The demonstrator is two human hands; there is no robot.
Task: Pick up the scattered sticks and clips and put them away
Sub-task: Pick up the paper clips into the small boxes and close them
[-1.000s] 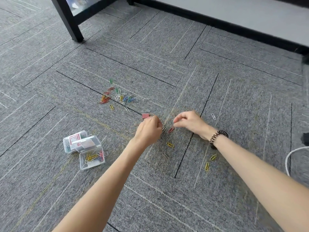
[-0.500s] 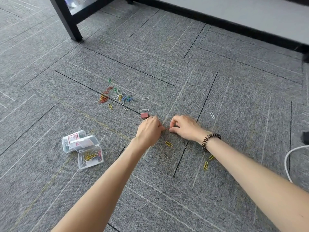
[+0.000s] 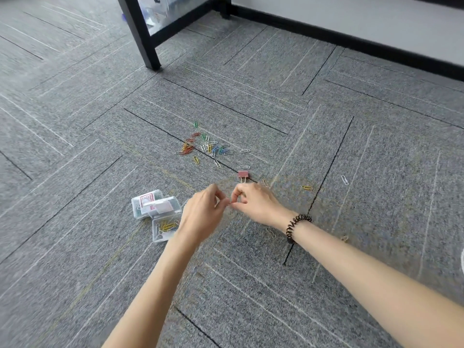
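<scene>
Near, mid-carpet: my left hand (image 3: 203, 212) and right hand (image 3: 253, 204), fingers curled, tips meeting; I cannot tell what they pinch. A fumbled handover could drop clips short of the open box (image 3: 163, 229) beside my left wrist. Beyond: binder clip (image 3: 243, 175), then paper-clip pile (image 3: 203, 146).

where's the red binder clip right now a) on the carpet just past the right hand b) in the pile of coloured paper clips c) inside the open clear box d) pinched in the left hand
a: the red binder clip lies on the carpet just beyond the right hand, apart from the open clear box.
</scene>
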